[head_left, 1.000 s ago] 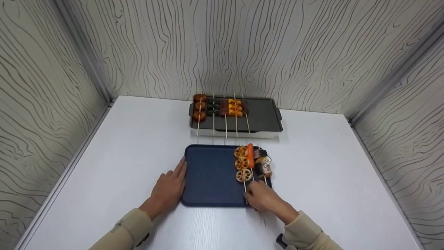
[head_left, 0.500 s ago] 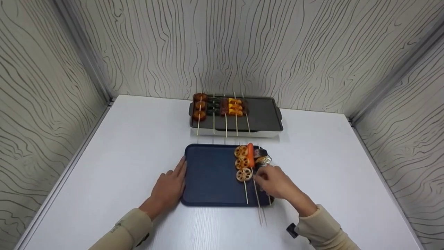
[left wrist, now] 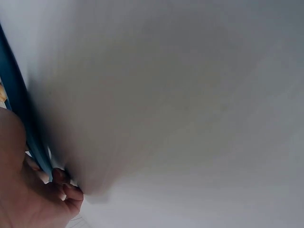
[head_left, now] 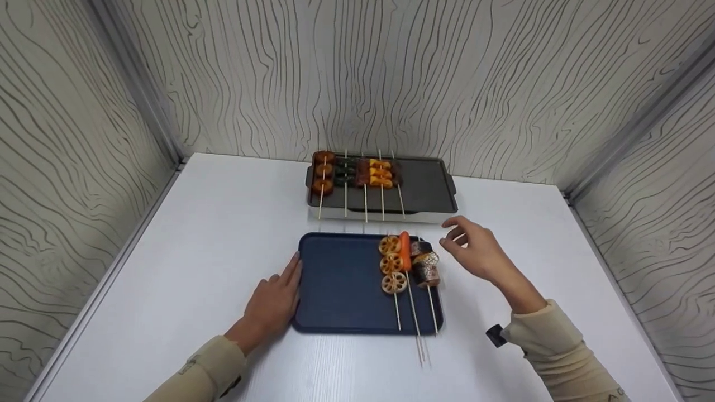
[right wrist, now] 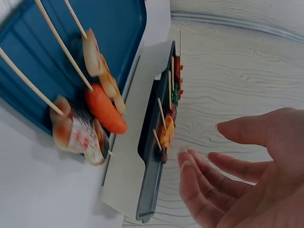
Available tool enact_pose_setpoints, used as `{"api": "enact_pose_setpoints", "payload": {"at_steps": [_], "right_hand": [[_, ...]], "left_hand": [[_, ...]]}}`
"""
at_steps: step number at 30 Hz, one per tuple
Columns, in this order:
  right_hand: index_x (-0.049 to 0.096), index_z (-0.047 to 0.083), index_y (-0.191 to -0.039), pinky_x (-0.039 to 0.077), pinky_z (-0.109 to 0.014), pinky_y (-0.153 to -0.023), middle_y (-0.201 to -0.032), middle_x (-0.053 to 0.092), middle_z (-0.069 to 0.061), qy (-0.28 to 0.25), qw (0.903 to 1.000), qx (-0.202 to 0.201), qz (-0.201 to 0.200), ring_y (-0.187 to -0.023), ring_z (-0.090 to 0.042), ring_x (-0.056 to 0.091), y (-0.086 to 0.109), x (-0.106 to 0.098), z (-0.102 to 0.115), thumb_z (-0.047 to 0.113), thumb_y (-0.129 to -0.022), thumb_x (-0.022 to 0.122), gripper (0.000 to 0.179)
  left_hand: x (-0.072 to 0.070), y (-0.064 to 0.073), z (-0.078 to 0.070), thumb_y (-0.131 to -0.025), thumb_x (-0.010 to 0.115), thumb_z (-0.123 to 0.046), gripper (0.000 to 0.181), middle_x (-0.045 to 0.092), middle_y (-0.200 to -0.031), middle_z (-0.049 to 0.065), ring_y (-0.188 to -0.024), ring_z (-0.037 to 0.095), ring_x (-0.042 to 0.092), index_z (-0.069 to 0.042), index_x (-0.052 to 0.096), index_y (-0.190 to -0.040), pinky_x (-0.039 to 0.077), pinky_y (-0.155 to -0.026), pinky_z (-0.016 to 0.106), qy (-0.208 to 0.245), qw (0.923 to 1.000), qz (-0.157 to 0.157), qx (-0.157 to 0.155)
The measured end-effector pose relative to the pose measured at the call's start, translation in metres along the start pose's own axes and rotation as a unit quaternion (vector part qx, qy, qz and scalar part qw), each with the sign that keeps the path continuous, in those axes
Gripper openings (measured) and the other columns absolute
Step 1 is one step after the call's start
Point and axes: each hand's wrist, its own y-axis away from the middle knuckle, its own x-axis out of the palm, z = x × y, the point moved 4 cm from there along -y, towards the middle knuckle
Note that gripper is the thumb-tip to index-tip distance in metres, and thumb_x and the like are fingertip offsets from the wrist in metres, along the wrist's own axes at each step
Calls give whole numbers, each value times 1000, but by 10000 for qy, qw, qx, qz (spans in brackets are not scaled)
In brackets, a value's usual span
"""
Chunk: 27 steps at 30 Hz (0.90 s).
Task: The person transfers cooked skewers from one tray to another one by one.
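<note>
My left hand [head_left: 270, 304] rests against the left edge of a blue tray [head_left: 341, 279], its fingers along the rim. In the left wrist view the fingertips touch the tray's side. On the tray's right part lie a lotus root skewer [head_left: 394, 283], an orange-red sausage skewer [head_left: 405, 251] and a skewer of silvery-skinned fish chunks [head_left: 427, 274]. Right of the fish and above the table hovers my right hand [head_left: 480, 248], fingers loosely bent. Nothing is between its thumb and fingers in the right wrist view.
Behind the tray stands a dark grill plate [head_left: 424, 184] on a white base. Several skewers lie on its left part, among them brown round slices [head_left: 322, 186] and yellow pieces [head_left: 381, 173]. Wood-patterned panels [head_left: 357, 72] enclose the white table [head_left: 223, 223] at the back and sides.
My right hand has left the skewer sticks, passed over the fish skewer and moved up and right, off the tray. The left hand has stayed at the tray's edge.
</note>
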Motion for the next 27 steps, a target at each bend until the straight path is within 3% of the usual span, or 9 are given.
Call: {"api": "enact_pose_setpoints", "payload": {"at_steps": [5,14,20,27], "right_hand": [[55,-2,-134,55,-45,-81,-119,67,-21,-127,9999,54,-96,-107,-35,66,-20,-14,-4,16,-102,61,38],[50,-4,-139,53,-33,-78,-120,63,-23,-472,9981,391,21,-107,-34,65,-64,-21,-13,17,-101,61,45],[48,-8,-140,55,-38,-83,-123,61,-25,-786,9953,561,78,-104,-33,64,-90,-8,-24,17,-101,60,47],[44,-15,-141,58,-42,-85,-130,59,-32,-1387,9873,715,311,-109,-40,67,-110,19,-36,13,-103,56,48]], "left_hand": [[-2,1,0,-103,58,-18,54,39,-162,12,-84,27,62,3,46,-151,50,-70,40,92,10000,-3,-21],[1,-1,1,-102,58,-18,54,41,-161,12,-83,27,62,2,48,-150,49,-67,39,-5,10000,-80,-13],[3,-1,3,-100,61,-18,54,42,-160,12,-79,26,60,2,49,-149,47,-65,38,-41,9998,-180,-12],[5,-1,1,-103,58,-20,55,39,-162,12,-84,26,61,1,46,-152,49,-68,38,38,10000,13,-67]]}}
